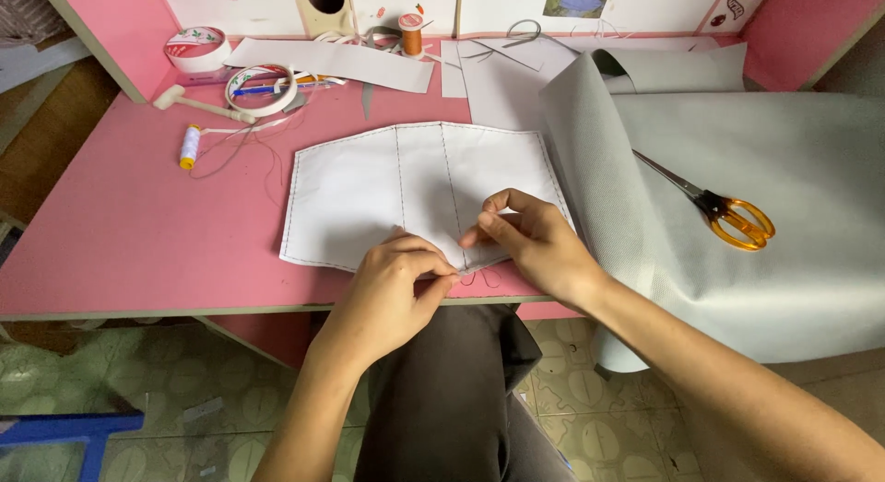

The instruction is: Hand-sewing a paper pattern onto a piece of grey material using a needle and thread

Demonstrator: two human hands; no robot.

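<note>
A white stitched fabric piece (369, 192) with dark seam lines lies flat on the pink desk (138, 224). My left hand (396, 284) pinches its near edge at the bottom seam, fingers closed on the cloth. My right hand (530, 238) pinches the same edge just to the right, thumb and fingers pressed together on the fabric. Whether a needle or thread sits between the fingers is too small to tell.
A large grey fabric sheet (765, 224) drapes over the desk's right side, with orange-handled scissors (728, 215) on it. At the back left lie tape rolls (198, 47), a thread spool (189, 146), an orange spool (411, 32), a small white mallet (198, 104) and paper sheets (341, 63).
</note>
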